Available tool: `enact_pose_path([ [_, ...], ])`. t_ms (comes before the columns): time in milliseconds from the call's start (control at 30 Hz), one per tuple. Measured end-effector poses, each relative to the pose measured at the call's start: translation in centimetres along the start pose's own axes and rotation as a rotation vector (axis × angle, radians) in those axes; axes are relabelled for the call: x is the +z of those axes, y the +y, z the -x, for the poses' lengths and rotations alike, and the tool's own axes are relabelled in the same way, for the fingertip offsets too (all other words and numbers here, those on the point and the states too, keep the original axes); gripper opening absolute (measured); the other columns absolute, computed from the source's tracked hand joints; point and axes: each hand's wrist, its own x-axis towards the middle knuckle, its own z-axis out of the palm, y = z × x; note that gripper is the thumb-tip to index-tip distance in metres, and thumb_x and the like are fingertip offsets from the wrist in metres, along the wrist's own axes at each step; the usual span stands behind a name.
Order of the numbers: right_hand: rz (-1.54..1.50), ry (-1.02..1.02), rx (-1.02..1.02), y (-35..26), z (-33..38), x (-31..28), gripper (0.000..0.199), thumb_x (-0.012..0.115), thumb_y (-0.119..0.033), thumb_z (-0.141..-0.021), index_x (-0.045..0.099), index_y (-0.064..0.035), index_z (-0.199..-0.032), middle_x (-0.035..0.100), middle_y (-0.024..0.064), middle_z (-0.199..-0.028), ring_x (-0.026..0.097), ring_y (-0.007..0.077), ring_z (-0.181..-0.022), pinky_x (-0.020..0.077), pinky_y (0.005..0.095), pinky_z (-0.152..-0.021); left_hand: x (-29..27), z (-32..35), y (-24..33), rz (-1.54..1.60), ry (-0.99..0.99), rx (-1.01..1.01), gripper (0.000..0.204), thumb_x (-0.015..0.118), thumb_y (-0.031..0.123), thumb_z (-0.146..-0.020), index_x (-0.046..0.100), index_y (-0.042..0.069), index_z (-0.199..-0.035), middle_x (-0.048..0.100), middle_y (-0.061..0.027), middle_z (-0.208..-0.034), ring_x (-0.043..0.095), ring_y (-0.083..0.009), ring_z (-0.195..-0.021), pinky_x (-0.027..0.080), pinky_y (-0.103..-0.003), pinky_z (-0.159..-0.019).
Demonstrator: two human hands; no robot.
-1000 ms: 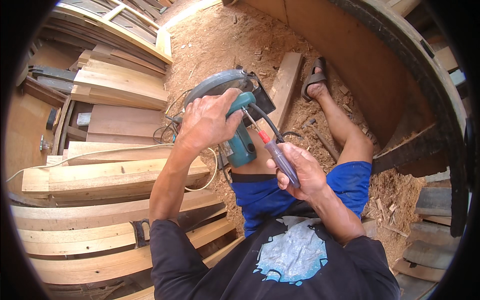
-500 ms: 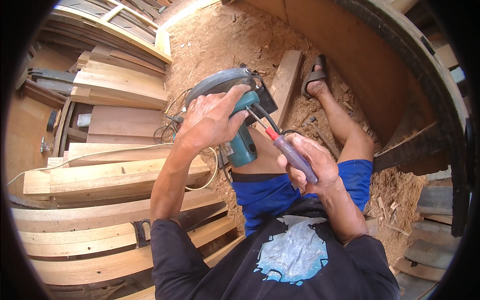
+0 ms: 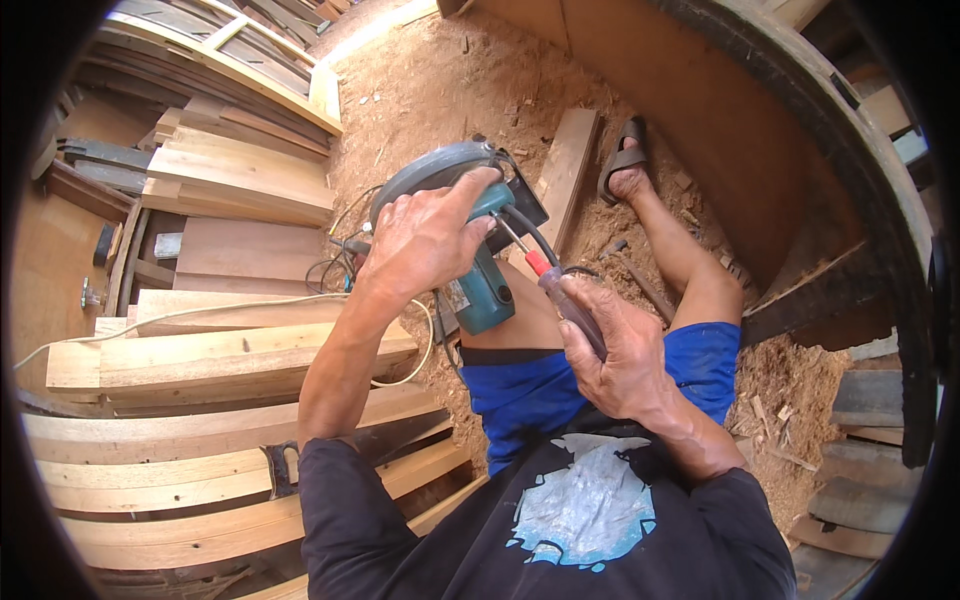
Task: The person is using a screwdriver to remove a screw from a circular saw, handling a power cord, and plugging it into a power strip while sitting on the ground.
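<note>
Long, pale wooden planks [image 3: 250,352] lay stacked at left. Right of them was a teal, cylinder-bodied power saw [image 3: 486,298] with a round grey guard [image 3: 432,166]. The left hand [image 3: 420,240] clasped the saw's far part; the right hand [image 3: 622,348] was wrapped around a purple-handled, red-collared metal screwdriver [image 3: 552,284], its tip at the saw.

The left hand [image 3: 425,240] grips a teal circular saw [image 3: 485,305] from above, its round grey guard [image 3: 425,168] toward the far edge of the sawdust-strewn floor [image 3: 400,110]. The right hand [image 3: 620,350] holds a screwdriver [image 3: 539,263] with a purple handle and red collar, its tip at the end of the saw's handle, beside a black cord [image 3: 530,226]. Along the floor's left edge, a pale cable [image 3: 200,309] and a handsaw [image 3: 279,488] lie on stacked boards [image 3: 245,350]. A plank [image 3: 572,165] and a hammer [image 3: 648,288] lie near the right leg [image 3: 685,245]; a curved panel [image 3: 680,120] borders the floor's right edge.
</note>
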Motion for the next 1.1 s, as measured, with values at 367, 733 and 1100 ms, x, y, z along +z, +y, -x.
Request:
enact_pose_path([
  [367, -0.45, -0.003, 0.633, 1.6, 0.4, 0.3, 0.039, 0.055, -0.039, -0.112, 0.062, -0.0021, -0.124, 0.065, 0.0082, -0.085, 0.063, 0.0191, -0.074, 0.0512, 0.0367, -0.065, 0.3, 0.5, -0.8, -0.029, -0.023, -0.082, 0.046, 0.068, 0.031, -0.101, 0.061, 0.012, -0.143, 0.077, -0.0185, -0.114, 0.072, -0.0445, -0.106, 0.056, -0.057, -0.092],
  [733, -0.836, -0.126, 0.718, 3.0, -0.1, -0.4, 0.047, 0.052, -0.038, -0.113, 0.055, 0.0009, -0.139, 0.068, 0.0093, -0.094, 0.054, 0.0094, -0.061, 0.0452, 0.0259, -0.055, 0.4, 0.0, -0.3, -0.011, -0.007, -0.09, 0.045, 0.068, 0.033, -0.102, 0.062, 0.012, -0.141, 0.077, -0.0189, -0.112, 0.071, -0.0458, -0.106, 0.055, -0.058, -0.093],
  [1100, -1.058, -0.179, 0.563, 4.3, 0.0, -0.2, 0.032, 0.056, -0.019, -0.111, 0.059, 0.0001, -0.137, 0.073, 0.0128, -0.101, 0.067, 0.0166, -0.073, 0.0576, 0.0323, -0.066, 0.6, 0.1, -0.3, -0.013, 0.003, -0.044, 0.044, 0.069, 0.032, -0.101, 0.063, 0.011, -0.139, 0.077, -0.021, -0.105, 0.072, -0.0464, -0.099, 0.056, -0.058, -0.086],
])
